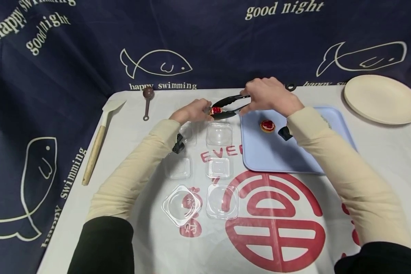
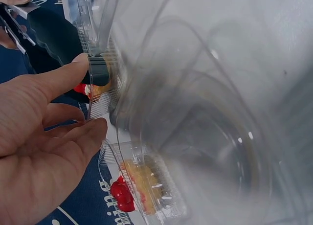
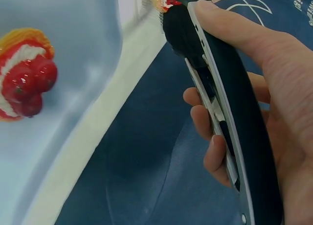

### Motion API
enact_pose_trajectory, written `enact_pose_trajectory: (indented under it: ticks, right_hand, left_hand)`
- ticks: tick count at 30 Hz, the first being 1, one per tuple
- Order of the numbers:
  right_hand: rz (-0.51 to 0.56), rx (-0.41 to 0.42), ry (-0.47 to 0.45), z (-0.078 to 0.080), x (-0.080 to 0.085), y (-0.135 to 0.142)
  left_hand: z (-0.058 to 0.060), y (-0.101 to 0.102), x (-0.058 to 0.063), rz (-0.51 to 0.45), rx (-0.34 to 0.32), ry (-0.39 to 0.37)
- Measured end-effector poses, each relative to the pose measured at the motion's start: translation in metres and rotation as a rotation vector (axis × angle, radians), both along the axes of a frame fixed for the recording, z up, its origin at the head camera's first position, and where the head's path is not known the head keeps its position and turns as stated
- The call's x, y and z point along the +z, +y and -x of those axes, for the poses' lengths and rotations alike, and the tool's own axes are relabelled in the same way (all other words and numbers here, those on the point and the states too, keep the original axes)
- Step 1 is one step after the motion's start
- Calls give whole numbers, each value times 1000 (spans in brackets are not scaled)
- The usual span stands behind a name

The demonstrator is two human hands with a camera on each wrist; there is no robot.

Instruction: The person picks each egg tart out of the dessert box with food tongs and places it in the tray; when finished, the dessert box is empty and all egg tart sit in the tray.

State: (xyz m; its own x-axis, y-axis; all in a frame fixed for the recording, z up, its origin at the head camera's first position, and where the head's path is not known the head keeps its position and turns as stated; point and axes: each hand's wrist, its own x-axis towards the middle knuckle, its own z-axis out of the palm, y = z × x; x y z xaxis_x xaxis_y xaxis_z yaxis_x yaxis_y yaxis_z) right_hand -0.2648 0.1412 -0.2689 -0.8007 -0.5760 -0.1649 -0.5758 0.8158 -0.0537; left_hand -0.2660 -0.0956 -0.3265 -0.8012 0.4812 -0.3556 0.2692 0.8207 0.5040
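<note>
My right hand (image 1: 268, 95) grips black tongs (image 1: 231, 100), their handles also plain in the right wrist view. Between the tong tips is a small tart with red fruit (image 1: 216, 110). In the left wrist view that tart sits at a clear plastic container (image 2: 102, 105), partly hidden by the tongs. The thumb and fingers of my left hand (image 2: 46, 132) pinch this container's edge. Beside it, another clear container holds a second red-topped tart (image 2: 139, 188). One more tart (image 1: 268, 126) lies on the blue tray (image 1: 270, 161) below my right wrist.
Several clear containers stand in two columns, among them an open one (image 1: 219, 167) and lids near the front (image 1: 181, 205). At left lie a spatula (image 1: 97, 148) and a brown measuring spoon (image 1: 147, 101). A beige plate (image 1: 383, 99) is at the far right.
</note>
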Motion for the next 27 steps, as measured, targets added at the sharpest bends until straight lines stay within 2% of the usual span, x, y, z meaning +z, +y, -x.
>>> enact_pose_trajectory:
  ticks: [7,11,15,19,27]
  right_hand:
    - [90,-3,38,-4,-11,14]
    - [157,-45,10,-6,-12,27]
    - [212,-107,-6,-13,-6,45]
    - [251,-159,3,-26,2,63]
    - [275,-199,70,-63,8,101]
  left_hand:
    - [1,1,-1,-4,7,10]
    - [1,1,1,15,10,0]
    - [1,-1,4,54,28,-8]
    - [1,-2,6,64,29,-6]
    - [1,1,5,40,20,-10]
